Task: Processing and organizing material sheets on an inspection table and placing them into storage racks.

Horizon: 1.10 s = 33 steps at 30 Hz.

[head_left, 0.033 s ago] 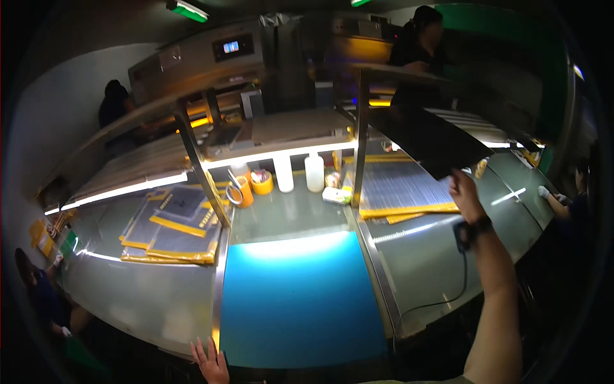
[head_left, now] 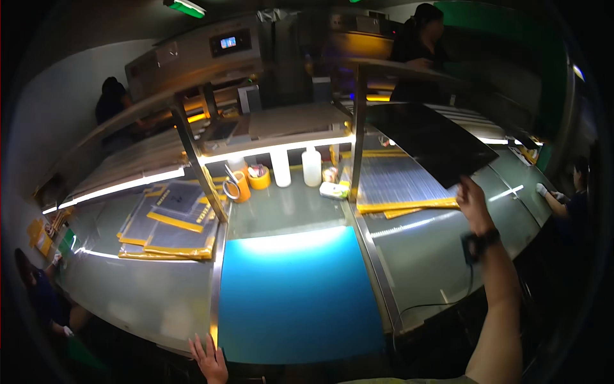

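My right hand (head_left: 472,200) pinches the near corner of a thin dark sheet (head_left: 432,144), held raised over the right side of the bench. Its far end reaches up toward the shelf. My left hand (head_left: 210,362) lies with fingers spread at the bench's front edge, close to the lower left corner of a blue sheet (head_left: 297,297). That blue sheet lies flat in the middle of the bench between two metal strips, lit brightly along its far edge.
Yellow-edged clear panels are stacked at left (head_left: 169,221) and yellow-edged sheets at right (head_left: 409,182). A white bottle (head_left: 312,168), an orange cup (head_left: 238,187) and tape stand at the back. Metal posts (head_left: 358,137) hold the shelf. A cable (head_left: 435,304) crosses the right side. Other people stand around.
My right hand has shifted slightly toward me and to the right, drawing the dark sheet's near corner along. The left hand stays at the bench edge.
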Each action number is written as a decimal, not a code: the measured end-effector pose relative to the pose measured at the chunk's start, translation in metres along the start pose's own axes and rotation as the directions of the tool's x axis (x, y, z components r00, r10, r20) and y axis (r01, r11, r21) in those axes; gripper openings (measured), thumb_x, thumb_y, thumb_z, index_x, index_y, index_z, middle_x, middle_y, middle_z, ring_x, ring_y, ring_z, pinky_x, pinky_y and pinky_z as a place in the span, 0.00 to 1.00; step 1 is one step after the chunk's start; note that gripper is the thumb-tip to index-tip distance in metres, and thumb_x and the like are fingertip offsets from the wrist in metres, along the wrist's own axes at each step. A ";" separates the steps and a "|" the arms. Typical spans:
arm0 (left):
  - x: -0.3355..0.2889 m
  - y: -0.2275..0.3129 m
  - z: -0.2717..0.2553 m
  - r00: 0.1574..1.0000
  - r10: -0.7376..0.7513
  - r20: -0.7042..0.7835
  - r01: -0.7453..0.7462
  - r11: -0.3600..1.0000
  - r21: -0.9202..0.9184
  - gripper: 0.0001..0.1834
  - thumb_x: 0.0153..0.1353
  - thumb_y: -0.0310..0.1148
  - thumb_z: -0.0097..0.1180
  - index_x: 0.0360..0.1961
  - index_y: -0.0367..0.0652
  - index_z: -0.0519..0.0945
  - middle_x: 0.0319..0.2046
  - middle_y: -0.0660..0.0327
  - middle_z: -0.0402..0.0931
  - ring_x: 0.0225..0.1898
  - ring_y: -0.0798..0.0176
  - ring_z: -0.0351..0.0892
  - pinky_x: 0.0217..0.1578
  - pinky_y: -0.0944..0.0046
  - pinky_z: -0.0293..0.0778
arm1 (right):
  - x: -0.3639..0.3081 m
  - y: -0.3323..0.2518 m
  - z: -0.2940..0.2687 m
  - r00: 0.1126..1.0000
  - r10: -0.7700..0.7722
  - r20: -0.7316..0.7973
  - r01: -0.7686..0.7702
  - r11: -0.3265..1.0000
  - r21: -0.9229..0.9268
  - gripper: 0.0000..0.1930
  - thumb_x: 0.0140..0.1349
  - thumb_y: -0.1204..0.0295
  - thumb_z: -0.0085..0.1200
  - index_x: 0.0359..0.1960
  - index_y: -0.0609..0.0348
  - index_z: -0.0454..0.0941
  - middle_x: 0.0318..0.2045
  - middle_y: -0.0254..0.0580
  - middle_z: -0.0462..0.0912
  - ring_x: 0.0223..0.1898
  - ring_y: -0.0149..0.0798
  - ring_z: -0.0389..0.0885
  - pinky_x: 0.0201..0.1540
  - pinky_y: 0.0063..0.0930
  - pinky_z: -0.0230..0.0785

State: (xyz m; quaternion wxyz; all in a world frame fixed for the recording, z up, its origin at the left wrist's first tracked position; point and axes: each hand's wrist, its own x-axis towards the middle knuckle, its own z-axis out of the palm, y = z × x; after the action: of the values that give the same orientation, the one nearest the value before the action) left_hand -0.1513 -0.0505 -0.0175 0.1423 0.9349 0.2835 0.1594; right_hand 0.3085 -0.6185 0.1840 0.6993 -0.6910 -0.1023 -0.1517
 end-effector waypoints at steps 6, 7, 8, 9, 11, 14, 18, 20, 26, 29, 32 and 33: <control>0.009 -0.008 0.015 0.997 0.062 -0.043 -0.062 0.998 0.009 0.25 0.64 0.40 0.42 0.62 0.47 0.64 0.65 0.49 0.48 0.67 0.41 0.41 0.63 0.47 0.45 | -0.189 0.007 -0.117 0.867 0.496 0.042 -0.383 0.611 0.692 0.15 0.60 0.66 0.51 0.48 0.57 0.71 0.41 0.40 0.79 0.43 0.40 0.77 0.49 0.38 0.69; 0.007 -0.010 0.013 0.996 0.063 -0.063 -0.061 0.998 0.028 0.25 0.64 0.40 0.42 0.62 0.47 0.64 0.65 0.49 0.48 0.67 0.42 0.41 0.63 0.47 0.45 | -0.199 0.005 -0.109 0.854 0.519 -0.034 -0.335 0.599 0.727 0.16 0.60 0.68 0.51 0.49 0.59 0.70 0.42 0.42 0.78 0.44 0.41 0.76 0.50 0.39 0.69; 0.008 -0.008 0.013 0.994 0.073 -0.083 -0.070 0.997 0.042 0.25 0.64 0.39 0.41 0.62 0.47 0.64 0.65 0.50 0.49 0.66 0.42 0.42 0.63 0.47 0.45 | -0.211 -0.001 -0.102 0.834 0.539 -0.119 -0.275 0.592 0.757 0.16 0.60 0.71 0.51 0.49 0.61 0.70 0.43 0.43 0.78 0.46 0.42 0.76 0.51 0.40 0.68; 0.008 -0.005 0.010 0.995 0.071 -0.070 -0.067 0.997 0.047 0.24 0.65 0.39 0.40 0.62 0.47 0.64 0.65 0.50 0.48 0.67 0.42 0.41 0.63 0.47 0.44 | -0.225 0.016 -0.124 0.845 0.512 -0.157 -0.249 0.636 0.730 0.16 0.60 0.72 0.51 0.49 0.62 0.70 0.45 0.44 0.78 0.46 0.43 0.76 0.52 0.39 0.68; 0.003 -0.010 0.006 0.994 0.082 -0.070 -0.077 0.995 0.061 0.24 0.65 0.39 0.40 0.62 0.47 0.64 0.65 0.48 0.49 0.66 0.42 0.42 0.63 0.47 0.44 | -0.264 0.022 -0.117 0.748 0.624 -0.226 -0.364 0.670 0.647 0.14 0.60 0.75 0.49 0.48 0.63 0.71 0.44 0.43 0.78 0.46 0.41 0.76 0.52 0.33 0.68; 0.009 -0.012 0.011 0.993 0.096 -0.066 -0.093 0.995 0.035 0.24 0.65 0.40 0.40 0.62 0.47 0.64 0.65 0.48 0.49 0.66 0.42 0.42 0.63 0.48 0.44 | -0.366 0.097 -0.155 0.893 0.344 -0.292 -0.395 0.908 -0.138 0.14 0.59 0.78 0.49 0.47 0.63 0.72 0.44 0.42 0.78 0.45 0.40 0.76 0.52 0.29 0.68; 0.001 -0.014 0.005 0.998 0.038 -0.059 -0.034 0.997 0.067 0.24 0.65 0.41 0.40 0.62 0.49 0.64 0.65 0.49 0.49 0.67 0.43 0.42 0.64 0.49 0.44 | -0.415 0.068 -0.098 0.698 0.665 -0.267 -0.385 0.662 0.642 0.15 0.58 0.75 0.53 0.48 0.62 0.72 0.46 0.45 0.76 0.48 0.45 0.74 0.53 0.38 0.67; 0.005 -0.012 0.011 0.995 0.079 -0.064 -0.076 0.996 0.054 0.24 0.65 0.41 0.40 0.62 0.49 0.64 0.65 0.49 0.49 0.67 0.42 0.42 0.64 0.49 0.44 | -0.434 0.072 -0.118 0.691 0.677 -0.252 -0.387 0.641 0.663 0.16 0.58 0.71 0.53 0.48 0.63 0.72 0.47 0.47 0.76 0.49 0.47 0.74 0.55 0.42 0.65; 0.011 -0.020 0.007 0.995 0.070 -0.070 -0.067 0.997 0.041 0.25 0.63 0.43 0.45 0.61 0.51 0.65 0.65 0.49 0.49 0.66 0.41 0.43 0.63 0.49 0.45 | -0.418 0.085 -0.148 0.665 0.580 -0.470 -0.268 0.773 0.575 0.15 0.59 0.66 0.53 0.42 0.65 0.74 0.41 0.41 0.78 0.42 0.39 0.76 0.50 0.31 0.67; 0.012 -0.020 -0.007 0.994 0.101 0.049 -0.103 0.994 0.029 0.28 0.60 0.46 0.50 0.61 0.51 0.65 0.64 0.47 0.51 0.65 0.39 0.45 0.63 0.49 0.46 | -0.406 0.067 -0.130 0.720 0.585 -0.373 -0.331 0.762 0.556 0.16 0.59 0.67 0.53 0.44 0.66 0.74 0.42 0.40 0.78 0.42 0.39 0.76 0.49 0.30 0.67; 0.016 -0.019 -0.003 0.988 0.147 0.043 -0.148 0.988 0.037 0.30 0.58 0.48 0.51 0.61 0.52 0.65 0.64 0.46 0.51 0.66 0.39 0.44 0.63 0.50 0.48 | -0.409 0.063 -0.124 0.769 0.564 -0.301 -0.371 0.777 0.508 0.17 0.61 0.65 0.51 0.44 0.68 0.74 0.42 0.41 0.78 0.44 0.39 0.75 0.48 0.30 0.68; 0.016 -0.020 -0.001 0.989 0.143 0.045 -0.145 0.989 0.036 0.30 0.59 0.49 0.50 0.61 0.53 0.65 0.64 0.46 0.51 0.66 0.39 0.44 0.63 0.50 0.48 | -0.412 0.075 -0.131 0.766 0.586 -0.264 -0.378 0.743 0.552 0.17 0.61 0.65 0.51 0.44 0.68 0.73 0.42 0.41 0.77 0.44 0.39 0.75 0.48 0.31 0.68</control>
State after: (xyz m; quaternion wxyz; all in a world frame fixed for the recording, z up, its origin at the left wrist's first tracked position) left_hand -0.1491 -0.0253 -0.0199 0.1182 0.9586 0.2154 0.1439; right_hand -0.0579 -0.7203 -0.0347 0.8640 -0.4536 0.2048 -0.0765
